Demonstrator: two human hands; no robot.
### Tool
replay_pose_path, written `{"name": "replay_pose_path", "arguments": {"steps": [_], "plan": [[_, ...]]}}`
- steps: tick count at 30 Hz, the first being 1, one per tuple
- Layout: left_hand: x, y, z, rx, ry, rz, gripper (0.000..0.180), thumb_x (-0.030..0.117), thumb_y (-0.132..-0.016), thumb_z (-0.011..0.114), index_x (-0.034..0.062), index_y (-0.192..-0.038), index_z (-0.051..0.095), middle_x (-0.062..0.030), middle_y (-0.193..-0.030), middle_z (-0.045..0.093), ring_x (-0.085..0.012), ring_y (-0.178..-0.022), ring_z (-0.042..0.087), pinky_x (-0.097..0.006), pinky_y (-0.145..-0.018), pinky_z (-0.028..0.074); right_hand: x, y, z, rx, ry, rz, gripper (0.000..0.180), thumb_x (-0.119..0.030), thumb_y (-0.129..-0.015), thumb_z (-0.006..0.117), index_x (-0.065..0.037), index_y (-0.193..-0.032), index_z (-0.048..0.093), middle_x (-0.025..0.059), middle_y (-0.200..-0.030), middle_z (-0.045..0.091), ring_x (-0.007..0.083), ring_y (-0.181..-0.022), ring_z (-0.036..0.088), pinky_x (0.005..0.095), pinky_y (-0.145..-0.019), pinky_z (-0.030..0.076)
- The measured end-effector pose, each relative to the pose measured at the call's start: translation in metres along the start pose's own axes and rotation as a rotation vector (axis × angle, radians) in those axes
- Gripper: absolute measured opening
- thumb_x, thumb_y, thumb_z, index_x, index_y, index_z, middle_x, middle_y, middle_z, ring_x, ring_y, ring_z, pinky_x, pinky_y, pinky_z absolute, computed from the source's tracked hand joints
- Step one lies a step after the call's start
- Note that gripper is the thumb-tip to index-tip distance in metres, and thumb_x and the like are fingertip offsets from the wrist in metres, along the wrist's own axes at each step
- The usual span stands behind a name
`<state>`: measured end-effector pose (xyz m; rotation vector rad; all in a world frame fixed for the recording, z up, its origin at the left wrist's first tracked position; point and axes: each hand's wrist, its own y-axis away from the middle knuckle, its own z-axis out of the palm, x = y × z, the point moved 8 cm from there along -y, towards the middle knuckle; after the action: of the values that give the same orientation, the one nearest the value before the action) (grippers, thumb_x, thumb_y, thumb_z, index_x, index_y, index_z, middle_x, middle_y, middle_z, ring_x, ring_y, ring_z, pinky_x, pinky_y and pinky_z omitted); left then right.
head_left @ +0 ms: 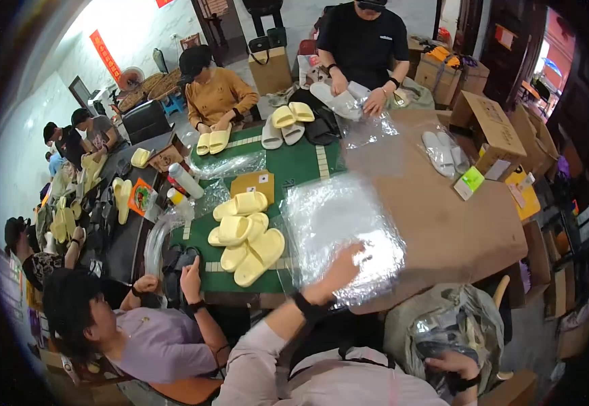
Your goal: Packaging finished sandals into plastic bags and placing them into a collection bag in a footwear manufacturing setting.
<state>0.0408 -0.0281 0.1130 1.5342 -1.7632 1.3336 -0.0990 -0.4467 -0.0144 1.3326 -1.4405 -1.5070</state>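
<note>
My left hand (pixel 339 272) lies over a stack of clear plastic bags (pixel 338 210) on the table, its fingers stretched out and slightly blurred. Low on the right, my right hand (pixel 454 364) reaches into the mouth of a grey-green woven sack (pixel 406 325), fingers bent. Next to those fingers, dark slippers (pixel 447 344) in clear plastic show inside the sack; what the fingers close on is hidden. Left of the bags, several yellow slippers (pixel 257 254) are piled on the green table mat (pixel 301 166).
Beside me on the left a seated person (pixel 159 338) has hands near black slippers (pixel 179 260). Across the table a person (pixel 362 47) handles pale slippers (pixel 338 101) and plastic. Bagged white slippers (pixel 443 152) and an open carton (pixel 487 132) stand right; a white bottle (pixel 186 181) stands left.
</note>
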Motion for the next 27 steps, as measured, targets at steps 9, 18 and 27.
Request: {"name": "replay_pose_path", "arguments": {"steps": [9, 18, 27], "plan": [[-0.347, 0.073, -0.310, 0.353, -0.266, -0.999, 0.101, 0.050, -0.067, 0.071, -0.0002, -0.139, 0.021, -0.0274, -0.129, 0.042, -0.0332, -0.122, 0.041, -0.039, -0.096, 0.037, -0.044, 0.070, -0.025, -0.211, -0.559, -0.204, 0.040, -0.041, -0.087, 0.054, -0.004, -0.098, 0.067, 0.0111, -0.091, 0.067, 0.0197, -0.088, 0.062, 0.0306, -0.073, 0.049], [-0.454, 0.027, -0.303, 0.145, -0.139, -1.070, 0.079, 0.018, -0.068, 0.076, -0.0016, -0.133, 0.036, -0.0174, -0.120, 0.054, -0.0224, -0.098, 0.058, -0.032, -0.081, 0.048, -0.062, 0.083, -0.065, -0.130, -0.215, -0.031, 0.032, -0.032, -0.089, 0.049, -0.007, -0.093, 0.069, 0.0060, -0.076, 0.066, 0.0189, -0.072, 0.062, 0.0282, -0.064, 0.047], [-0.447, 0.005, -0.287, 0.675, 0.399, -0.991, 0.034, 0.026, -0.084, 0.056, 0.0051, -0.111, 0.053, -0.0133, -0.097, 0.060, -0.0260, -0.087, 0.060, -0.036, -0.075, 0.049, -0.258, 0.111, -0.106, 0.382, -0.180, -0.322, 0.037, -0.030, -0.090, 0.051, 0.000, -0.113, 0.054, 0.0097, -0.097, 0.062, 0.0169, -0.089, 0.059, 0.0278, -0.077, 0.046]]}}
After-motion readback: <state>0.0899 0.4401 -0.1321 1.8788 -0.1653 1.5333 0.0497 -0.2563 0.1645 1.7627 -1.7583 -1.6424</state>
